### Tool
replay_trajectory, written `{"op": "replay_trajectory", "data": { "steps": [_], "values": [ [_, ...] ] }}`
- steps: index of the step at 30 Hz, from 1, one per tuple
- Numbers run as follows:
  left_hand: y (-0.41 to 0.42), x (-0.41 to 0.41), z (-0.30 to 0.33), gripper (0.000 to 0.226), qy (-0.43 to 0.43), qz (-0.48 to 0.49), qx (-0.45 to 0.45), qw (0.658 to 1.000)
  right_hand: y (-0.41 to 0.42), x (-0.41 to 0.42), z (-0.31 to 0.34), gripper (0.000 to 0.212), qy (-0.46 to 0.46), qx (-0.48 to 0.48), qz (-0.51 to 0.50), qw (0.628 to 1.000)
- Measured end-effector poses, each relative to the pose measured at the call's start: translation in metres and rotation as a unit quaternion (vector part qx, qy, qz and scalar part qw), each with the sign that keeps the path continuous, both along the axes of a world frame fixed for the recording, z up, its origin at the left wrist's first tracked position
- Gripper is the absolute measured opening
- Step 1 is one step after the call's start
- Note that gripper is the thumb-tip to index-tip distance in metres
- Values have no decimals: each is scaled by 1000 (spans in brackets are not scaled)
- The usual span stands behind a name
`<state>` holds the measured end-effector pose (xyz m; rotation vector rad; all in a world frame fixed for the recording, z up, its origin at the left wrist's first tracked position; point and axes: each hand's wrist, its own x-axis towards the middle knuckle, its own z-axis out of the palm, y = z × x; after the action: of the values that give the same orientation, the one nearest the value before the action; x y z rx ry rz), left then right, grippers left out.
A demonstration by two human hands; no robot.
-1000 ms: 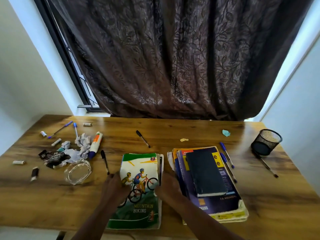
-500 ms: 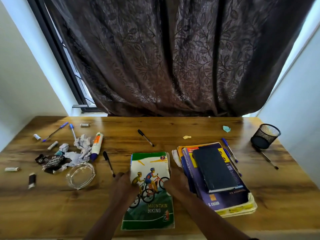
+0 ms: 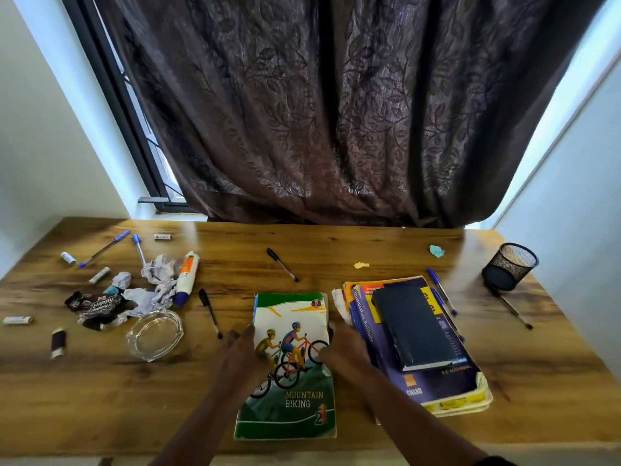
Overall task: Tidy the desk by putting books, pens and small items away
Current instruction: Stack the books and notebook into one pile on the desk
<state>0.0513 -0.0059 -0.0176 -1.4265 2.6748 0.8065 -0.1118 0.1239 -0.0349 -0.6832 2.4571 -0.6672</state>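
Currently, step in hand: squaring up or lifting the Mountain Biking book (image 3: 291,364), by my reading.
Left hand: the left hand (image 3: 242,354) lies on the book's left edge, fingers over the cover; I cannot tell whether they curl under the edge.
Right hand: the right hand (image 3: 339,351) lies on the opposite edge, in the gap beside the stack; its grip is equally unclear.
Why two hands: one on each long edge probably keeps the worn, soft cover flat and straight.
Book's place: flat on the wooden desk (image 3: 336,250), near the front edge, just left of the book stack (image 3: 437,375).
Stack: a dark notebook (image 3: 411,327) lies on top of a purple aptitude book; likely where this book belongs.
Pens: a black pen (image 3: 281,264) beyond the book, another black pen (image 3: 210,312) to its left, blue pens (image 3: 441,290) beside the stack.
Holder: the mesh pen cup (image 3: 510,265) stands at far right, apparently the home for the pens.
Litter: crumpled paper (image 3: 158,270), a glue tube (image 3: 186,277) and a glass ashtray (image 3: 155,332) cluster at left, untouched.
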Motion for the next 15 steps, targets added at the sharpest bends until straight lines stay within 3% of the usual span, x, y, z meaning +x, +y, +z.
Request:
{"op": "replay_trajectory", "data": {
  "steps": [4, 10, 15],
  "values": [
    [-5, 4, -1, 75, -19, -13, 26, 999, 3, 0, 10, 79, -61, 19, 1, 998],
    [-5, 1, 1, 81, -38, -9, 40, 998, 2, 4, 13, 108, -52, 8, 23, 998],
    [-4, 1, 0, 83, -40, -5, 38, 998, -1, 4, 9, 98, -53, 13, 10, 998]
  ]
}}
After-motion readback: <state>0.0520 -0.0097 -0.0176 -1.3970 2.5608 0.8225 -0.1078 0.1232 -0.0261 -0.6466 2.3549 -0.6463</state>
